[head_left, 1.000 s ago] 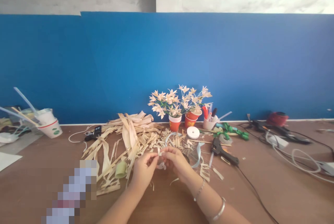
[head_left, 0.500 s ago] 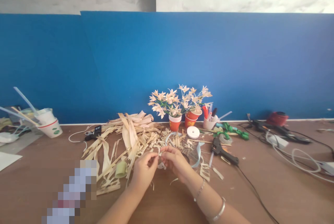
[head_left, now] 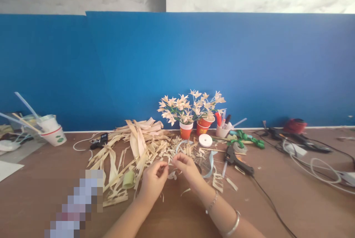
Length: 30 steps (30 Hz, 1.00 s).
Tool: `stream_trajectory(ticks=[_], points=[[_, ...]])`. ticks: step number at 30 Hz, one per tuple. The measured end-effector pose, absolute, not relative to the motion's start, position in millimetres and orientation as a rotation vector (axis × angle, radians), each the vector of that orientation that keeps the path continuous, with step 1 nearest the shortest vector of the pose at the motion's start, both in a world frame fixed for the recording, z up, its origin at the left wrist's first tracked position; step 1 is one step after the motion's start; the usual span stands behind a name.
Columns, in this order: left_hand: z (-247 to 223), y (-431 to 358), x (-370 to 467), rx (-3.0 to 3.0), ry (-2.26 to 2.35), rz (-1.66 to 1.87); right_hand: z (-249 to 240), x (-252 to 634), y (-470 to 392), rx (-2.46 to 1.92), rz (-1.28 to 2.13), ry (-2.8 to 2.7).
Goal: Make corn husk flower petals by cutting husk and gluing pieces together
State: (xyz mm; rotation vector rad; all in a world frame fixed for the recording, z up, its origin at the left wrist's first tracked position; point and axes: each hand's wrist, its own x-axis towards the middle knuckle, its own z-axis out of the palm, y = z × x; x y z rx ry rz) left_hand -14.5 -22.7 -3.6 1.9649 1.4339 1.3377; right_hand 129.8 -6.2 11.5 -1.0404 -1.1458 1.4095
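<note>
My left hand (head_left: 154, 177) is closed in a pinch over the front of the table, thumb against forefinger. Close to its right, my right hand (head_left: 187, 168) also pinches, fingertips pointing at the left ones across a small gap. Whatever lies between the fingertips is too small and thin to make out. Behind and left of my hands spreads a heap of dried pale husks (head_left: 138, 143), with a green roll (head_left: 128, 180) by my left wrist. Snipped husk scraps and a pale blue ribbon (head_left: 211, 164) lie just beyond my right hand.
Pale husk flowers (head_left: 181, 103) stand in red paper cups (head_left: 185, 131) at the back. A white tape roll (head_left: 205, 140) lies before them. Right are a black glue gun (head_left: 235, 161), green tape (head_left: 242, 139) and cables (head_left: 313, 171). White cups (head_left: 54, 136) stand left.
My fingertips have drawn slightly apart, the right hand shifting a little to the right. The small pale piece seen between them before no longer shows clearly.
</note>
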Motion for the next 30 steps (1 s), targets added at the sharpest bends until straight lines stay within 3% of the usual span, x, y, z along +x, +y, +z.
stream_trajectory(ticks=[30], points=[[2,-22,-15,1.63,1.279,1.222,8,137,1,-1.063,1.24,-1.207]])
